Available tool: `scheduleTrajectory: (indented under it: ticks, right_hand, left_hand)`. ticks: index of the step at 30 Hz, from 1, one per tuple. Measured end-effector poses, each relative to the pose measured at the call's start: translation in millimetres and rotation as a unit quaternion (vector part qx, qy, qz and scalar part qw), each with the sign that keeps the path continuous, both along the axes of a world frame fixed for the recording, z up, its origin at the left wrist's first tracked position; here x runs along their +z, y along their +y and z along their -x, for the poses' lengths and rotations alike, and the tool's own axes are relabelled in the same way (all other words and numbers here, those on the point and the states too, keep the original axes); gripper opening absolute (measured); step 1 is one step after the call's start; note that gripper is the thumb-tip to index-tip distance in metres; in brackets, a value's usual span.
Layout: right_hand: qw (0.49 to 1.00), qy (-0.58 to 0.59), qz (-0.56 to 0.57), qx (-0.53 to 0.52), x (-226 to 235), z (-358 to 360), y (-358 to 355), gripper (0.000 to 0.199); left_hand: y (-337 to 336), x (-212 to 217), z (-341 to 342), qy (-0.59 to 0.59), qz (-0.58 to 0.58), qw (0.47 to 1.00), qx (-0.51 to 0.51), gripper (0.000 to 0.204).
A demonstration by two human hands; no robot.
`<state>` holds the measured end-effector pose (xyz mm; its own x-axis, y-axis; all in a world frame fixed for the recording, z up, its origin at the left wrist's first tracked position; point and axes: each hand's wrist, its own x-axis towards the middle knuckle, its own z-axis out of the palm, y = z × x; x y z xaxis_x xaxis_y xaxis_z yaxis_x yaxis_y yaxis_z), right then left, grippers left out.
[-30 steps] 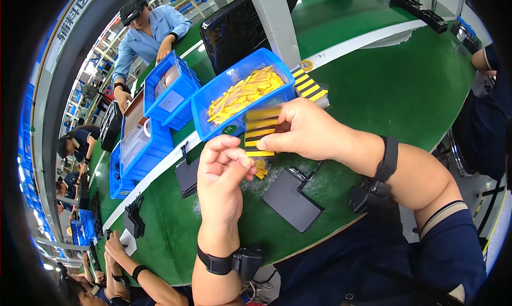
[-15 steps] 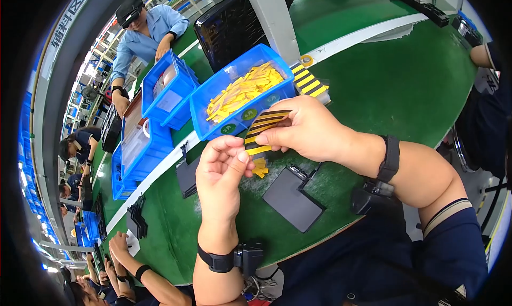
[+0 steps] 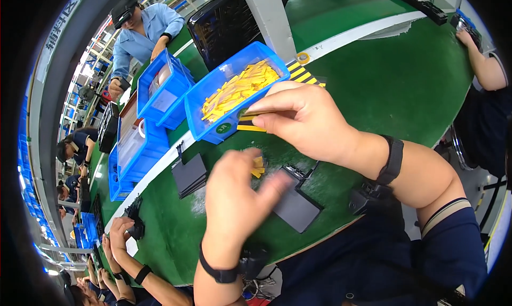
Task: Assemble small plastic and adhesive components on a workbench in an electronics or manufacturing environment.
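My right hand pinches a sheet of black-and-yellow striped strips between thumb and fingers, just in front of the blue bin of small yellow pieces. Lower down, my left hand is blurred by motion, its thumb spread away from the fingers; I see nothing in it. Beneath and beside that thumb lies a flat dark grey panel with a small black connector end. Several similar dark panels are stacked left of my left hand. A few yellow pieces lie on the green table between my hands.
More blue bins stand at the left. Behind the yellow pieces' bin are a grey post, a tape roll and a striped stack. A person in light blue works across the table; other people's arms reach in at lower left and far right.
My left hand has let go of the striped sheet and moved down toward the dark panel, its thumb spreading. My right hand keeps the sheet, now tilted flatter.
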<state>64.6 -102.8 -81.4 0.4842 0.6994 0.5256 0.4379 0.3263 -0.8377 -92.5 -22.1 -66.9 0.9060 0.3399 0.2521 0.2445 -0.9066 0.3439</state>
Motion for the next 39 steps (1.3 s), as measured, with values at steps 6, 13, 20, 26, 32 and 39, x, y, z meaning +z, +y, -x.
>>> scheduleTrajectory:
  ticks: [6, 13, 20, 26, 32, 39]
  right_hand:
    - [0.987, -0.132, -0.085, -0.040, 0, 7, 0, 0.011]
    - [0.977, -0.177, -0.114, -0.028, 2, 12, -3, 0.011]
    - [0.978, -0.198, -0.064, -0.002, 5, 12, -9, 0.021]
    - [0.976, -0.203, -0.080, 0.002, 3, 9, -7, 0.021]
    - [0.955, -0.281, -0.084, -0.038, 6, 12, -9, 0.027]
    - [0.957, -0.282, -0.052, -0.049, 5, 15, -9, 0.019]
  left_hand:
    - [-30, 8, 8, 0.086, -0.024, 0.995, -0.047, 0.071]
    - [2, -11, 7, -0.195, 0.596, 0.779, -0.004, 0.015]
    - [-3, -8, 6, -0.245, 0.595, 0.765, -0.032, 0.018]
    - [-2, -9, 5, -0.245, 0.589, 0.770, -0.030, 0.021]
    - [-3, -9, 6, -0.244, 0.587, 0.772, -0.022, 0.023]
    - [-7, -9, 9, -0.234, 0.519, 0.822, -0.015, 0.024]
